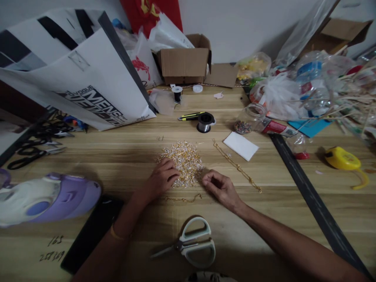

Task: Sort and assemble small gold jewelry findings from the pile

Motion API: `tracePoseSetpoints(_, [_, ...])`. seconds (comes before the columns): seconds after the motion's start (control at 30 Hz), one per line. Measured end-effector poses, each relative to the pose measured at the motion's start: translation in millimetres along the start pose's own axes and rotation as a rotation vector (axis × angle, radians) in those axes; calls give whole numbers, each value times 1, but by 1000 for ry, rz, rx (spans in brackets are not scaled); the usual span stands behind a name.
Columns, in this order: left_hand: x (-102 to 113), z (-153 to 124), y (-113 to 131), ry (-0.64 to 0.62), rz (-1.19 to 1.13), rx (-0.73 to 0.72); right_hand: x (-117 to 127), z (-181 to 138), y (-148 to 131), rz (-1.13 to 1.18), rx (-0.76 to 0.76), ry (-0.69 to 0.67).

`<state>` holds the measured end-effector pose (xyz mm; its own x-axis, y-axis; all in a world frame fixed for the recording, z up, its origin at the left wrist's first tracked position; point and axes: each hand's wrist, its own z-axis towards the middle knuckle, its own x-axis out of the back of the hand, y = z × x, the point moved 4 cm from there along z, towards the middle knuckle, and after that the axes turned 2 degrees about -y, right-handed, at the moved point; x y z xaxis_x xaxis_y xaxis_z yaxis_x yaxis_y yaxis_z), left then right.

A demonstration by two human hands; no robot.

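The wooden table spread wide under the camera, and at its middle lay a heap of small gold and clear beads — the thing both hands were gathered on. The left hand rested on the near-left edge of that heap, fingers curled down into the beads, so that it was touching them; whether anything was pinched under those fingers could not be told. The right hand sat just beside the heap's near-right edge, thumb and fingertips drawn together as if on something very small, though no bead or link showed between them. So the heap lay forward of both hands and between them, the left hand being the closer, already in it. A long gold chain ran from far-left to near-right, its near end lying just to the right of the right hand and apart from it — its long axis slanted away from the wrist. A shorter gold chain piece lay crosswise on the table between the two wrists, nearer the body than the heap, touched by neither hand. Nearer still lay white-handled scissors, blades pointing left. Beyond the heap stood a spool of wire.
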<state>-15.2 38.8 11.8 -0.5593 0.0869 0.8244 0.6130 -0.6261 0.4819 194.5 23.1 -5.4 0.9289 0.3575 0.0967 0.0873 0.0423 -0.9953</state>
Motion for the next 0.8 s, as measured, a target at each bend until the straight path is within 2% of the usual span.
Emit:
tracePoseSetpoints(0.57, [-2,2,3,-25,30,-18,-1,0,-3,18,9,-7])
tracePoseSetpoints(0.8, [0,2,0,12,-14,14,0,0,-1,-8,25,-10])
